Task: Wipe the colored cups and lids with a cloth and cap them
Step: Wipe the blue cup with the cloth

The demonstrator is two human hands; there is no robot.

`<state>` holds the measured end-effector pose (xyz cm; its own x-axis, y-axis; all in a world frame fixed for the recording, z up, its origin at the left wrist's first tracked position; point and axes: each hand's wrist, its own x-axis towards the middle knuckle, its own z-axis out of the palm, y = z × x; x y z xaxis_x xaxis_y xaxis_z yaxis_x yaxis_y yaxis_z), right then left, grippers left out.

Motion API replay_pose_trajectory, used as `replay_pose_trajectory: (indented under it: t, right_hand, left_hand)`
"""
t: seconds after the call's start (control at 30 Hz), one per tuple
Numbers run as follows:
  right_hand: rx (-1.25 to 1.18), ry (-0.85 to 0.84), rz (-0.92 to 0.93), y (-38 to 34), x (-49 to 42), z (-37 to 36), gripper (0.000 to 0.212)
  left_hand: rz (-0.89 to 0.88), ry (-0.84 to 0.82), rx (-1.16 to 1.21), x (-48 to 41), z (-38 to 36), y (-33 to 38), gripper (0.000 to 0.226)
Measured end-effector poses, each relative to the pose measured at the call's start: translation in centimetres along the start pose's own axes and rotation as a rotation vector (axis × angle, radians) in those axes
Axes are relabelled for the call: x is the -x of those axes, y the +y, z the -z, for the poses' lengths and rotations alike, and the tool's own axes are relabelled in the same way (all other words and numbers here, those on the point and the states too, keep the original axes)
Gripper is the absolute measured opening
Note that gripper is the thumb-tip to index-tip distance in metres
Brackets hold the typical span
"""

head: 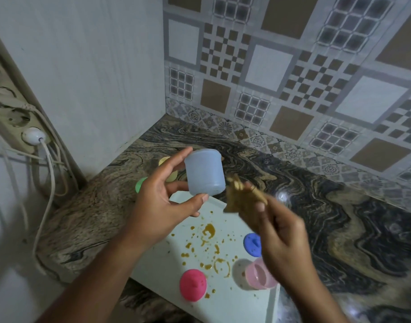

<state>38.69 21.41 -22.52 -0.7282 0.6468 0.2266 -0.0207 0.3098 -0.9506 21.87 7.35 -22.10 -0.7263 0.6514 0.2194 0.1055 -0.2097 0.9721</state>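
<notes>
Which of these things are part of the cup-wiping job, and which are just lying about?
Part of the job: blue cup in left hand, cloth in right hand, blue lid, pink lid, pink cup.
Lying about: power strip, white cable, stained board.

The left grip [162, 201], raised on a bare forearm with its palm towards the camera, holds a pale blue translucent plastic cup [204, 173] between thumb and fingertips. The right grip [283, 241], motion-blurred with curled fingers, pinches a crumpled yellow-brown cloth [241, 197] just beside the cup.
</notes>
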Motion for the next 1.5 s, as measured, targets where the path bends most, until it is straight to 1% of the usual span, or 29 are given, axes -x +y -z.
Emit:
replay_pose_trajectory:
  t: [0.1,0.2,0.37,0.53,0.6,0.7,0.83,1.0,1.07,1.13,1.17,1.23,1.27,1.3,1.33,1.4,1.5]
  right_hand:
    - [-0.01,0.098,0.104,-1.7,-2.0,0.6,0.04]
    - [-0.009,0.106,0.195,-2.8,-3.4,0.4,0.042]
    - [0.096,0.061,0.302,-3.2,-4.7,-0.6,0.039]
    - [0.167,-0.119,0.309,-2.6,-4.0,-1.9,0.044]
    - [0.163,-0.161,0.315,-2.4,-3.7,-2.0,0.043]
    - [0.198,-0.163,0.376,-2.3,-3.4,-1.7,0.042]
    - [0.27,-0.15,0.476,-2.1,-2.0,-1.6,0.04]
    - [0.306,-0.187,0.488,-1.8,0.4,-0.7,0.041]
    - [0.303,-0.207,0.472,-1.5,1.4,0.0,0.04]
    - [0.248,-0.232,0.398,-1.0,2.2,0.5,0.039]
    - [0.188,-0.248,0.324,-0.7,2.6,0.7,0.038]
    - [0.006,-0.254,0.098,-0.3,3.0,0.8,0.037]
    - [-0.076,-0.232,-0.008,-0.3,3.0,0.8,0.036]
    - [-0.121,-0.194,-0.075,-0.3,2.8,0.8,0.034]
    - [-0.132,-0.146,-0.101,-0.3,2.5,0.9,0.033]
    - [-0.112,-0.06,-0.086,-1.1,1.6,1.2,0.032]
    - [-0.096,-0.023,-0.003,-2.8,0.1,1.3,0.029]
  left_hand:
    - [0.016,-0.017,-0.016,0.0,-0.3,-0.1,0.089]
    - [0.039,-0.03,-0.04,-0.1,-0.6,-0.1,0.087]
    - [0.052,-0.057,-0.042,-0.2,-1.0,0.4,0.082]
    - [0.061,-0.061,-0.03,0.0,-1.1,0.6,0.094]
    - [0.067,-0.069,-0.046,0.0,-1.1,0.5,0.094]
    - [0.083,-0.07,-0.038,0.1,-1.3,0.5,0.094]
    - [0.071,-0.011,-0.044,0.2,-1.2,0.6,0.092]
    - [0.046,0.023,-0.087,0.2,-0.9,1.2,0.092]
    - [0.027,0.043,-0.116,0.2,-0.6,1.4,0.09]
    - [-0.004,0.047,-0.167,0.2,-0.2,1.4,0.087]
    - [-0.012,0.047,-0.181,0.3,-0.1,1.4,0.086]
    - [-0.019,0.051,-0.162,0.4,0.1,1.6,0.084]
    - [-0.026,0.052,-0.146,0.4,0.1,1.7,0.084]
    - [-0.036,0.052,-0.135,0.6,0.1,1.8,0.083]
    - [-0.048,0.048,-0.129,0.7,0.0,2.0,0.083]
    - [-0.059,0.049,-0.112,1.0,0.0,2.2,0.085]
    - [-0.061,0.061,-0.107,1.3,-0.1,2.4,0.09]
